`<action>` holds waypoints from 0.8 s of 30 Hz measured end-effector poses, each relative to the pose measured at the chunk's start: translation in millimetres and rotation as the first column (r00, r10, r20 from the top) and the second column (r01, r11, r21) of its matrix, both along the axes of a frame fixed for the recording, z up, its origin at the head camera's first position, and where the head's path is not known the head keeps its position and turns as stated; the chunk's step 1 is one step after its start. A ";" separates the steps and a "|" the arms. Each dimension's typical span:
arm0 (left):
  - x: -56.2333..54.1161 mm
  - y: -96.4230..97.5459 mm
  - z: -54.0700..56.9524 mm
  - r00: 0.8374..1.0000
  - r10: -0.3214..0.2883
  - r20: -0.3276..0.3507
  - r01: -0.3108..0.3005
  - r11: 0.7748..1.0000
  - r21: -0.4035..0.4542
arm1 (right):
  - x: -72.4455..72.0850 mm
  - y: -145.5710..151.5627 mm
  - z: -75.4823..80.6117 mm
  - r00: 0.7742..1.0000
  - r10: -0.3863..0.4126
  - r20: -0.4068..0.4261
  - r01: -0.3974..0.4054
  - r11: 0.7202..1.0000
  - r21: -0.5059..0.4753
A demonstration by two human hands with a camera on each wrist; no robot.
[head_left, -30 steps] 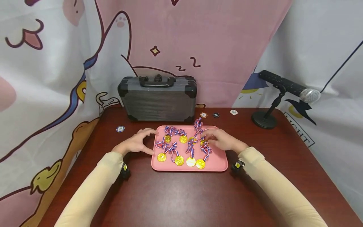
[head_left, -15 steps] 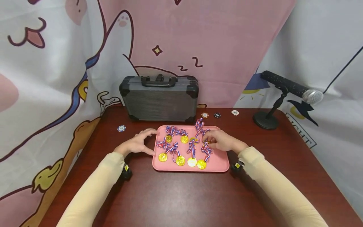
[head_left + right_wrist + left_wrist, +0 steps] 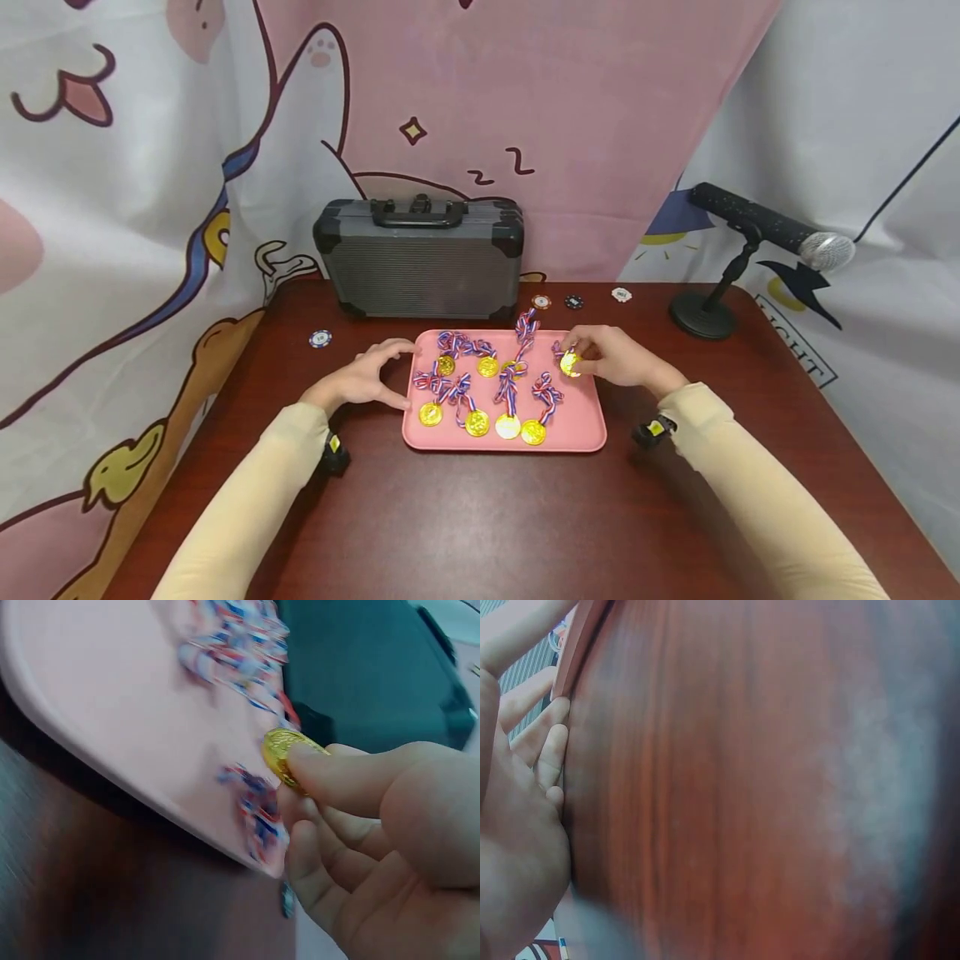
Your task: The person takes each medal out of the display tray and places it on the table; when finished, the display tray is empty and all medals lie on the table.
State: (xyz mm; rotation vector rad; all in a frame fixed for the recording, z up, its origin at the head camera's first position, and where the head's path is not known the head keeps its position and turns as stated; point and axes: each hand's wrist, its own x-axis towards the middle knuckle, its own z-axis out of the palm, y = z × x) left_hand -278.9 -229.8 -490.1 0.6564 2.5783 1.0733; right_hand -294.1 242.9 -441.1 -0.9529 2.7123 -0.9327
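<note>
My right hand (image 3: 618, 357) pinches a gold medal (image 3: 281, 754) between thumb and fingers over the right part of a pink tray (image 3: 581, 421). A bunched red, white and blue ribbon (image 3: 259, 814) hangs from it near the tray's right rim. At the tray's left edge rests my left hand (image 3: 360, 377), thumb and fingers spread apart with the tips at the rim. Several more gold medals lie in two rough rows on the tray, among them a front right medal (image 3: 533, 432) and a front left medal (image 3: 431, 414). One back medal is partly hidden under ribbons.
A grey hard case (image 3: 427, 275) stands behind the tray. Poker chips lie at the back, including a blue and white chip (image 3: 320, 338) and a white chip (image 3: 621, 295). A microphone (image 3: 750, 218) sits on a black stand at the back right. Printed cloth surrounds the table.
My right hand has lifted a medal from the back right group and carried it rightward, away from the other ribbons. My left hand has stayed at the tray's left edge.
</note>
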 end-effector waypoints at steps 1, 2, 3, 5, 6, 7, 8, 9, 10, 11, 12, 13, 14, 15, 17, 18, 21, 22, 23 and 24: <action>-0.2 -0.2 -0.6 1.000 0.000 -0.002 0.000 1.000 -0.002 | -1.5 5.1 3.6 1.000 -0.020 -0.008 0.020 1.000 -0.023; -0.4 -0.3 -1.1 1.000 0.000 -0.002 0.000 1.000 -0.002 | -3.4 10.3 7.3 0.999 -0.045 -0.012 0.044 0.998 -0.047; -0.3 -0.4 -1.6 1.000 0.000 -0.004 0.000 1.000 -0.004 | -5.5 15.7 10.9 0.997 -0.072 -0.017 0.070 0.995 -0.071; -0.2 -0.6 -2.3 1.000 0.002 -0.005 -0.002 1.000 -0.006 | -10.4 26.1 17.0 0.992 -0.121 -0.023 0.116 0.984 -0.134; -0.2 -0.6 -2.5 1.000 0.002 -0.004 -0.002 1.000 -0.004 | -12.3 31.1 20.0 0.989 -0.149 -0.020 0.144 0.976 -0.163; -0.3 -0.5 -2.6 1.000 0.002 -0.005 -0.002 1.000 -0.003 | -13.8 35.8 22.5 0.984 -0.176 -0.017 0.170 0.967 -0.188; -0.4 -0.4 -2.7 1.000 0.001 -0.005 -0.001 1.000 -0.002 | -15.3 40.1 24.1 0.979 -0.202 -0.008 0.196 0.957 -0.213; -0.5 -0.2 -2.6 1.000 0.000 -0.007 0.000 1.000 0.000 | -16.5 44.2 24.7 0.974 -0.225 0.000 0.219 0.948 -0.231; -0.3 -0.3 -2.4 1.000 0.000 -0.006 0.000 1.000 0.004 | -17.7 47.1 24.8 0.970 -0.242 0.009 0.237 0.940 -0.247; -0.2 -0.4 -2.3 1.000 0.000 -0.006 0.000 1.000 0.006 | -18.9 49.8 23.1 0.966 -0.257 0.019 0.253 0.935 -0.250; -0.2 -0.5 -2.1 1.000 0.001 -0.004 -0.001 1.000 0.008 | -20.4 52.3 20.3 0.964 -0.266 0.023 0.264 0.933 -0.243; -0.3 -0.5 -1.9 1.000 0.002 -0.003 -0.002 1.000 0.007 | -22.0 54.3 16.1 0.963 -0.268 0.032 0.267 0.934 -0.236; -0.2 -0.6 -1.7 1.000 0.003 0.000 -0.003 1.000 0.008 | -23.7 56.1 10.9 0.963 -0.265 0.041 0.268 0.937 -0.225; -0.3 -0.6 -1.4 1.000 0.004 0.003 -0.004 1.000 0.009 | -25.2 57.6 5.0 0.964 -0.263 0.046 0.266 0.941 -0.207; -0.7 -0.7 -1.2 1.000 0.007 0.006 -0.007 1.000 0.008 | -28.1 60.1 -8.1 0.966 -0.252 0.053 0.258 0.952 -0.165; -0.9 -0.8 -1.3 1.000 0.007 0.006 -0.007 1.000 0.008 | -29.1 61.0 -14.4 0.967 -0.250 0.052 0.255 0.956 -0.143; -1.5 -1.1 -2.0 1.000 0.007 0.005 -0.007 1.000 0.010 | -29.7 61.5 -28.6 0.969 -0.243 0.040 0.246 0.966 -0.082; -1.6 -1.3 -2.4 1.000 0.005 0.003 -0.005 1.000 0.010 | -29.9 61.1 -31.8 0.970 -0.242 0.030 0.244 0.968 -0.064; -1.6 -1.6 -2.6 1.000 0.004 0.001 -0.004 1.000 0.011 | -29.7 60.3 -33.6 0.969 -0.245 0.018 0.245 0.968 -0.045; -1.6 -1.9 -2.8 1.000 0.002 0.000 -0.002 1.000 0.011 | -29.8 59.4 -35.0 0.969 -0.245 0.003 0.245 0.969 -0.029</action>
